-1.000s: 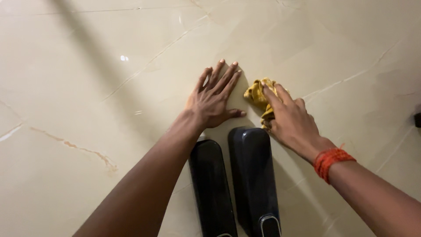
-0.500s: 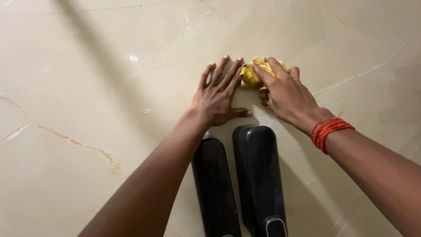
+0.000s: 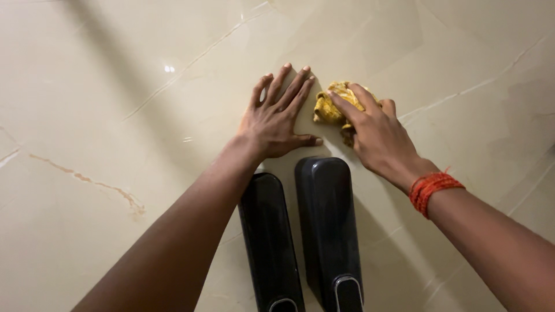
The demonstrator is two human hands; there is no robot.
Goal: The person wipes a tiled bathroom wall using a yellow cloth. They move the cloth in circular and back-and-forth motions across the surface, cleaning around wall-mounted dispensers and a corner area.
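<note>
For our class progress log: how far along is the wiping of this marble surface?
Done: the marble surface already shines, with no obvious dirt. In hand: the right hand presses a yellow cloth down; the left hand lies flat beside it. Left: cannot tell; brown veins remain.

You look down on a glossy beige marble floor (image 3: 115, 86) with thin pale veins and one rust-brown streak (image 3: 87, 182) at your left. A small light glare (image 3: 169, 69) shines on it, and a broad soft shadow band crosses diagonally
</note>
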